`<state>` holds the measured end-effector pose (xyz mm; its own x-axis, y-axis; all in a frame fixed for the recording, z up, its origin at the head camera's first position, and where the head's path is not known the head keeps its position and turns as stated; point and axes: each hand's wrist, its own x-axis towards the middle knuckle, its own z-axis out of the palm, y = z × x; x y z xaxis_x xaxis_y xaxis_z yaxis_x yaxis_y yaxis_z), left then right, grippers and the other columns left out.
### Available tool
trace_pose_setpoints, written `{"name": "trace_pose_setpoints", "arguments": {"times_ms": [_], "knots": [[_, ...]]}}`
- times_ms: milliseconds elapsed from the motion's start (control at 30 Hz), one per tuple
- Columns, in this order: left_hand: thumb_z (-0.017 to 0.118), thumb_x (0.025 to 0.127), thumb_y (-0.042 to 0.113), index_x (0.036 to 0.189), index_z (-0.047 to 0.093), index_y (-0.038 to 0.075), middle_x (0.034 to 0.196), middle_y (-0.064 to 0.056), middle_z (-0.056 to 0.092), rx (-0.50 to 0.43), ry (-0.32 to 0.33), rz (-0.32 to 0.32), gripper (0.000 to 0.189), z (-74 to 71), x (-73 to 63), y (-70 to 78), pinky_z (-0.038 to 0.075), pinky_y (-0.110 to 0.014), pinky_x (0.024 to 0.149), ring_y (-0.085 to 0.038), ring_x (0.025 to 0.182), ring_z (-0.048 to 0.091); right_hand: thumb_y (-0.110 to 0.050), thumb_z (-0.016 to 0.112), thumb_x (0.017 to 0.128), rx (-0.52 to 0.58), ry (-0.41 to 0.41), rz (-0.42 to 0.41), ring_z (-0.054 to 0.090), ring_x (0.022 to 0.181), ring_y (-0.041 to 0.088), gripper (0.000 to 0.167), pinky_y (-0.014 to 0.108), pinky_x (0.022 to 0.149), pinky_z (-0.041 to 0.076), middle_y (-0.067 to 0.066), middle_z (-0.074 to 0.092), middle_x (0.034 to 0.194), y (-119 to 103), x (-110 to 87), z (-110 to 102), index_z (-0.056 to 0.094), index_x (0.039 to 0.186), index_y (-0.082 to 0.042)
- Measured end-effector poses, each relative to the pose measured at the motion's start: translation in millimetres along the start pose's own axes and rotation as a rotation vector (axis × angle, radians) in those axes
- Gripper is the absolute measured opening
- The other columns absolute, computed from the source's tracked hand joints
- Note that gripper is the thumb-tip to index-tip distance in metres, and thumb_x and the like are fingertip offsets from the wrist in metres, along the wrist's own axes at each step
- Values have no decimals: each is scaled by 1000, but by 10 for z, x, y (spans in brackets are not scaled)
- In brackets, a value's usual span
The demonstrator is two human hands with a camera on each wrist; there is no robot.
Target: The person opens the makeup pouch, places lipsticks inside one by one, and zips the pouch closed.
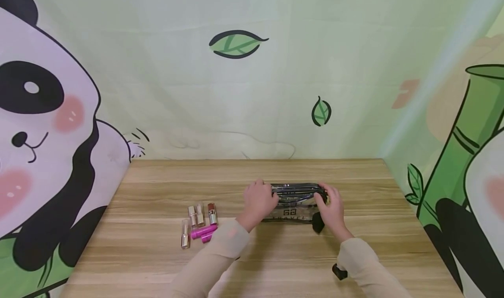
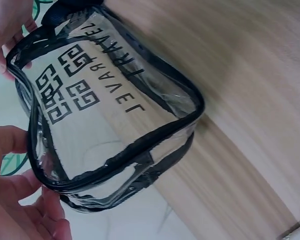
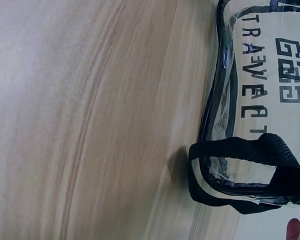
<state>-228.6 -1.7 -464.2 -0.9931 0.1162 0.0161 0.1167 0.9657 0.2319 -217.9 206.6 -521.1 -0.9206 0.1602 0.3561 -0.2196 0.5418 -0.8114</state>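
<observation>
A clear toiletry bag (image 1: 291, 212) with black edging and "TRAVEL" printed on it stands upright on the table. My left hand (image 1: 260, 201) pinches its left upper corner; in the left wrist view, the thumb and curled fingers (image 2: 20, 185) meet at the black rim. My right hand (image 1: 332, 206) grips the opposite upper corner. A black strap handle (image 3: 260, 150) loops from that end, shown large in the right wrist view, where only fingertips (image 3: 294, 229) of the right hand appear. Through the see-through walls of the bag, no contents show.
Left of the bag lie several lipsticks: clear-capped tubes (image 1: 185, 234), a red-topped one (image 1: 212, 214) and bright pink tubes (image 1: 203, 231). My left forearm partly covers one pink tube. A cloth backdrop (image 1: 177, 92) with pandas rises behind the wooden table (image 1: 157, 188).
</observation>
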Motion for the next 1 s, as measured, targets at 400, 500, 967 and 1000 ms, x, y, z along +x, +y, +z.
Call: {"name": "trace_pose_setpoints", "arguments": {"times_ms": [400,500,967,1000], "knots": [[53,81,37,53,47,16,96,-1,55,73,-116,-89,36,-88,81,101,40,-33,68,-17,77,46,-14,58,82,-1,13,9,45,102,31,34,43,86,36,19,50,114,-18,1,16,55,114,-1],[54,81,37,53,48,17,97,-1,56,104,-122,-96,34,-112,77,127,40,-34,70,-18,79,47,-14,58,82,-1,14,22,45,102,31,34,43,86,36,18,50,115,-19,2,23,55,113,-2],[52,80,33,70,55,16,88,0,51,-22,8,-52,20,35,54,44,37,-31,68,-16,73,44,-13,57,82,0,39,12,45,100,31,32,42,86,35,19,51,111,14,-4,56,56,112,-3],[51,80,31,68,54,16,86,0,50,-47,40,-38,19,53,44,25,36,-30,67,-15,72,43,-14,57,82,-1,37,15,45,101,30,32,42,86,35,19,51,111,15,-3,57,56,112,-4]]}}
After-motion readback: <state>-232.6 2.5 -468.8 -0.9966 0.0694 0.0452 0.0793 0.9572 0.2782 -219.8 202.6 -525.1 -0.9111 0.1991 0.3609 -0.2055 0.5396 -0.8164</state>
